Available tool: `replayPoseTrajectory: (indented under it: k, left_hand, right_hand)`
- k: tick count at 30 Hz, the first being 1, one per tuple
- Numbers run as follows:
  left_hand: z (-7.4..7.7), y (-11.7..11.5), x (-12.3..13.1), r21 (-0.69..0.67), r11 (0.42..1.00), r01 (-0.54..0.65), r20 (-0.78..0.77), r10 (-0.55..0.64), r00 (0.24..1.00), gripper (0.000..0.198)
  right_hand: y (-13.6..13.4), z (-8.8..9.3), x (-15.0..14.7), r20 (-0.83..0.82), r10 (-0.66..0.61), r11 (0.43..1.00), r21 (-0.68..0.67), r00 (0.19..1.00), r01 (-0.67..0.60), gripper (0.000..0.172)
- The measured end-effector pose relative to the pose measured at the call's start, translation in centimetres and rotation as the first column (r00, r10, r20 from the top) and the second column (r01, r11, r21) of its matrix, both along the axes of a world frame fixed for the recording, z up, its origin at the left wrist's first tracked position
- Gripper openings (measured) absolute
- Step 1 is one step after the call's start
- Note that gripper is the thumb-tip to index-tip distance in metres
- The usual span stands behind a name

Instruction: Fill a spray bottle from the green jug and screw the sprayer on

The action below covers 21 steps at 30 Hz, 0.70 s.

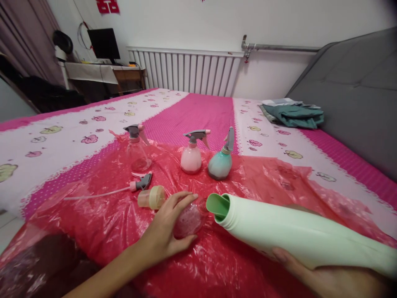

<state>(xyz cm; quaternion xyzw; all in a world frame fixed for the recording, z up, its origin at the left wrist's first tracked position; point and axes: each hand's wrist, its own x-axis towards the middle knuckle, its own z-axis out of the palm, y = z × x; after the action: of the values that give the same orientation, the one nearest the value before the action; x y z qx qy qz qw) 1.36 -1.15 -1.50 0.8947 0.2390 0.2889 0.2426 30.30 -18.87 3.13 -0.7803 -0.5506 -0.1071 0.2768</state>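
Note:
My left hand (173, 225) is wrapped round a clear pink spray bottle (189, 220) without its spray head; bubbles show inside, and its neck leans right. With my right hand (297, 269) I hold a big pale green detergent bottle (279, 227) nearly level, partly hiding that hand. Its green pouring spout (218, 205) is at the pink bottle's neck; whether they touch, I cannot tell. Left of my left hand lie a yellowish cap (156, 197) and a loose spray head (142, 181) with a long thin tube.
Farther back stand a clear pink spray bottle (138, 155), a milky pink one (191, 157) and a teal one (221, 163). Red plastic sheeting (266, 169) covers part of the bed (204, 111). Folded clothes (291, 114) lie by the grey headboard (356, 87).

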Motion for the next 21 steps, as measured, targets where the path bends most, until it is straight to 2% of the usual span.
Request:
replayPoseTrajectory:
  k: [4, 8, 13, 15, 18, 21]
  left_hand:
    - [0.1, 0.1, 0.1, 0.003, 1.000, -0.007, -0.018, 0.007, 1.000, 0.088]
    - [0.1, 0.1, 0.1, 0.003, 1.000, -0.017, -0.019, 0.017, 1.000, 0.089]
    - [-0.1, -0.1, 0.2, -0.012, 0.998, -0.062, -0.010, 0.061, 0.998, 0.091]
    - [-0.1, 0.0, 0.2, -0.015, 0.999, -0.045, 0.001, 0.045, 0.999, 0.090]
    - [0.1, 0.2, 0.2, -0.030, 1.000, -0.007, 0.000, 0.007, 1.000, 0.088]
    - [0.1, 0.3, 0.1, -0.052, 0.998, -0.037, 0.010, 0.038, 0.999, 0.089]
  right_hand:
    - [-0.1, -0.5, 0.0, 0.057, -0.045, 0.999, -0.005, 0.997, 0.045, 0.065]
    - [-0.4, -1.6, 0.1, 0.107, -0.113, 0.994, 0.014, 0.988, 0.113, 0.077]
    - [-0.8, -2.6, 0.2, 0.081, -0.173, 0.985, 0.004, 0.982, 0.173, 0.077]
    - [-0.7, -2.5, 0.1, 0.055, -0.208, 0.978, 0.008, 0.977, 0.208, 0.078]
    - [-0.5, -1.7, 0.0, 0.004, -0.142, 0.990, -0.001, 0.990, 0.142, 0.073]
    - [-0.2, -0.8, 0.0, -0.031, -0.078, 0.997, -0.030, 0.997, 0.077, 0.068]
